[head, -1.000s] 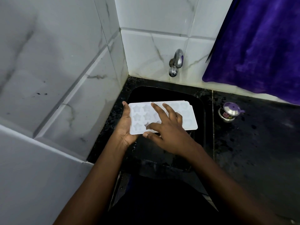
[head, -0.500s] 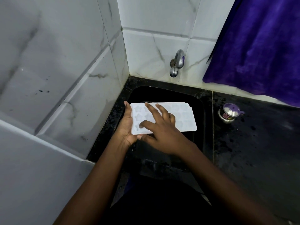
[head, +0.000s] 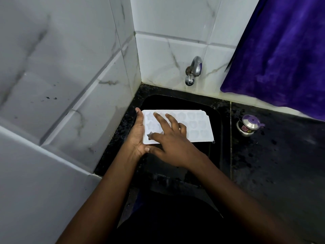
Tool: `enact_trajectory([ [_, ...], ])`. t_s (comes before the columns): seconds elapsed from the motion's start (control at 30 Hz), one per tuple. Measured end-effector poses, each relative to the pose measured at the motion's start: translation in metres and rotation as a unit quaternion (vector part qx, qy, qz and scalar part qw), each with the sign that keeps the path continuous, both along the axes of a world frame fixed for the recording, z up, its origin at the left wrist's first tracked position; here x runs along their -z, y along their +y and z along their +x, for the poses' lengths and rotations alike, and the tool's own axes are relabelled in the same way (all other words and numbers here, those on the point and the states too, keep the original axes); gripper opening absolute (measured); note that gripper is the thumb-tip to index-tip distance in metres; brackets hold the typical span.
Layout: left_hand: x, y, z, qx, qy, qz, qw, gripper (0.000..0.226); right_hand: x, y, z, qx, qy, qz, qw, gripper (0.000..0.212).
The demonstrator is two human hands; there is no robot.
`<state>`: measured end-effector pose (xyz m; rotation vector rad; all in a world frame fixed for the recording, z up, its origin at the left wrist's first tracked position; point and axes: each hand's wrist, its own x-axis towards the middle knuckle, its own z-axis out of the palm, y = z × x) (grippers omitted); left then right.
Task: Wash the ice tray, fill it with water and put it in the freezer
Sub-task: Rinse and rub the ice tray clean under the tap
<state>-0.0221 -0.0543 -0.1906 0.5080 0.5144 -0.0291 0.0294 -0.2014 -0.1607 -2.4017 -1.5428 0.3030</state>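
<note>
A white ice tray (head: 197,125) with star and heart shaped cells is held level over the black sink (head: 214,120). My left hand (head: 138,134) holds the tray by its left end, thumb along the edge, the fingers hidden beneath. My right hand (head: 168,138) lies across the tray's left half with straight, spread fingers touching the cells. A chrome tap (head: 192,71) juts from the tiled wall above the sink's back; no water shows running from it.
White marble-look tiles form the corner on the left and behind. A purple cloth (head: 281,55) hangs at the upper right. On the black counter (head: 281,164) to the right of the sink stands a small steel pot with a purple lid (head: 248,125).
My right hand has slid leftward across the tray, its fingers now over the leftmost cells. The tray stays held over the sink in my left hand.
</note>
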Motion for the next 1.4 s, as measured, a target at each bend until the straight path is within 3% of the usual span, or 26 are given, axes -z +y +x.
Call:
enact_trajectory([
  [0.37,-0.006,-0.002,0.004,-0.017,0.027,0.012,0.999,0.102,-0.003,0.005,0.001,-0.004,-0.047,0.007,0.999,0.039],
  [0.5,-0.002,0.000,0.004,-0.040,0.025,0.025,0.999,0.090,-0.004,0.004,0.003,-0.004,-0.042,0.033,0.999,0.039],
  [0.83,0.004,0.007,0.005,-0.029,0.021,0.024,0.999,0.096,0.001,0.012,0.000,0.007,-0.077,0.017,0.997,0.060],
  [0.93,0.005,0.010,0.007,-0.027,0.030,0.030,0.999,0.097,0.003,0.014,-0.005,0.028,-0.057,0.003,0.998,0.051],
  [1.03,0.008,0.015,0.005,-0.003,0.009,0.013,1.000,0.101,0.003,0.010,-0.001,0.005,-0.020,-0.012,1.000,0.054],
  [1.1,0.011,0.019,0.004,-0.010,-0.010,0.007,1.000,0.101,-0.001,0.005,0.005,0.002,0.036,0.037,0.999,0.048],
  [1.2,0.017,0.025,0.005,-0.030,-0.024,0.047,0.998,0.104,-0.008,-0.004,0.026,0.081,0.056,0.120,0.988,0.042],
  [1.3,0.023,0.031,0.006,-0.047,-0.021,0.078,0.996,0.100,-0.006,-0.017,0.061,0.196,-0.005,0.102,0.975,0.040],
  [1.4,0.026,0.036,0.006,-0.049,-0.008,0.116,0.992,0.100,0.001,-0.032,0.092,0.308,-0.002,0.066,0.949,0.053],
])
